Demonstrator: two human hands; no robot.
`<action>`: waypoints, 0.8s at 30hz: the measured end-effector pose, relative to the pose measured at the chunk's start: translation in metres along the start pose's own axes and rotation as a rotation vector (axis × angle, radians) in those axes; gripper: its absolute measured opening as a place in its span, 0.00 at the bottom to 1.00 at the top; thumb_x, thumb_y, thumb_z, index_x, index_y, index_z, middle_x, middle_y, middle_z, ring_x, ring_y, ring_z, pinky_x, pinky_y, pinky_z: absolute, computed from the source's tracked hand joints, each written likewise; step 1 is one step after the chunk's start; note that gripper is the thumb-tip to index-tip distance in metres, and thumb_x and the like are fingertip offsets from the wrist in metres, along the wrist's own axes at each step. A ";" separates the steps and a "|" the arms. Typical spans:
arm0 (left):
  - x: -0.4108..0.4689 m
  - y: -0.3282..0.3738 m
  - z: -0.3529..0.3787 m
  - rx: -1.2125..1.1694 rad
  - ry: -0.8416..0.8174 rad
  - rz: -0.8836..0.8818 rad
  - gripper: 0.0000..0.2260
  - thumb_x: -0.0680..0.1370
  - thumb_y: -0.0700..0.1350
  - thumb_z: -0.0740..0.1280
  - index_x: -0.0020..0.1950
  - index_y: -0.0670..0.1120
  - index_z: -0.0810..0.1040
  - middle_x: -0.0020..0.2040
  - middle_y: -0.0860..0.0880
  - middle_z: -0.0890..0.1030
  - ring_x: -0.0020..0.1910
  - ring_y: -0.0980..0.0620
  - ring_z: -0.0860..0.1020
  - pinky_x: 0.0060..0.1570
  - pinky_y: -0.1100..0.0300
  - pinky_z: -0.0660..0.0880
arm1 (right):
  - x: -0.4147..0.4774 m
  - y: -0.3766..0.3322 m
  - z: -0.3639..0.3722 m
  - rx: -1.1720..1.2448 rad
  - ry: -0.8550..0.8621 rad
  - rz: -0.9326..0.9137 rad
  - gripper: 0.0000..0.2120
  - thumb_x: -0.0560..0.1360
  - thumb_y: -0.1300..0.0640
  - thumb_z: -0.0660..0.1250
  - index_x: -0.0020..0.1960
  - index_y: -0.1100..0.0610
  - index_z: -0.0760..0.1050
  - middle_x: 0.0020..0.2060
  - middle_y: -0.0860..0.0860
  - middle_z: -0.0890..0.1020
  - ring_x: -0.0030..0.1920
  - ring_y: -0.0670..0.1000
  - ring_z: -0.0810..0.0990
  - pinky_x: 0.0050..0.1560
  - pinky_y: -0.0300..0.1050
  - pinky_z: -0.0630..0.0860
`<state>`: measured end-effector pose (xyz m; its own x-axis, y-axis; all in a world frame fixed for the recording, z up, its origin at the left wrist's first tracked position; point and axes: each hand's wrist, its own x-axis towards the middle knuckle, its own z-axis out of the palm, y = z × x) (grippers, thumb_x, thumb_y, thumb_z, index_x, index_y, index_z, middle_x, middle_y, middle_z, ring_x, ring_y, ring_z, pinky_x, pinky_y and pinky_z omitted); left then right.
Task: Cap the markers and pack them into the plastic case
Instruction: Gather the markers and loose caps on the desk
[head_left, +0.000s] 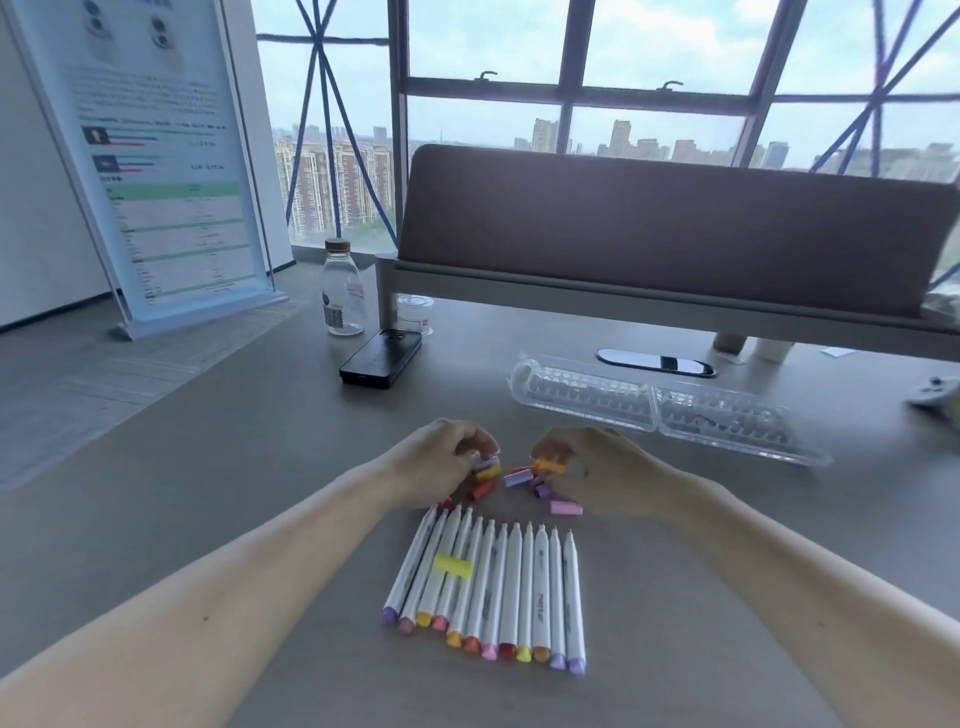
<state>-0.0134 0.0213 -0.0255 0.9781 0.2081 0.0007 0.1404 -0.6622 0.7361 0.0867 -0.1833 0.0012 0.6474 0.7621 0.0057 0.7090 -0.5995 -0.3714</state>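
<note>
Several white markers (498, 582) lie side by side on the grey table, tips pointing away from me, coloured ends toward me. A yellow cap (453, 565) lies across the left ones. A pile of loose coloured caps (519, 480) sits just beyond the tips. My left hand (441, 457) curls over the left side of the pile, fingertips on a pale purple cap (487, 462). My right hand (597, 467) pinches an orange cap (550, 464) at the pile's right. A pink cap (565, 507) lies near my right hand. The clear plastic case (665, 408) lies open at the back right.
A black phone (381, 357), a clear bottle (343, 288) and a small clear jar (414, 310) stand at the back left. A brown desk partition (675, 228) runs across the far edge, with a cable port (655, 362) below it. A white object (935, 395) sits at the right edge.
</note>
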 end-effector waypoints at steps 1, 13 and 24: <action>-0.001 0.002 0.001 -0.031 0.007 0.006 0.11 0.85 0.38 0.60 0.63 0.45 0.81 0.56 0.50 0.83 0.51 0.55 0.81 0.46 0.69 0.76 | -0.002 0.000 0.001 0.011 0.004 -0.006 0.14 0.77 0.55 0.68 0.62 0.48 0.79 0.55 0.45 0.83 0.54 0.46 0.80 0.49 0.33 0.74; -0.018 -0.003 -0.019 0.101 0.102 0.099 0.10 0.80 0.36 0.65 0.51 0.49 0.83 0.49 0.54 0.84 0.50 0.55 0.82 0.56 0.56 0.78 | -0.009 -0.002 -0.004 0.010 0.005 0.000 0.13 0.77 0.58 0.70 0.61 0.50 0.79 0.56 0.47 0.83 0.55 0.46 0.80 0.54 0.38 0.76; -0.060 0.039 -0.048 0.394 -0.463 0.020 0.11 0.71 0.54 0.79 0.50 0.54 0.83 0.46 0.53 0.83 0.44 0.52 0.79 0.52 0.53 0.79 | -0.030 -0.013 -0.011 0.143 -0.008 -0.004 0.12 0.77 0.56 0.71 0.61 0.53 0.80 0.54 0.50 0.84 0.55 0.52 0.83 0.59 0.50 0.79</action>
<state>-0.0744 0.0175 0.0360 0.9338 -0.0834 -0.3479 0.0811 -0.8978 0.4329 0.0617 -0.2011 0.0164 0.6417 0.7670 0.0002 0.6643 -0.5557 -0.4999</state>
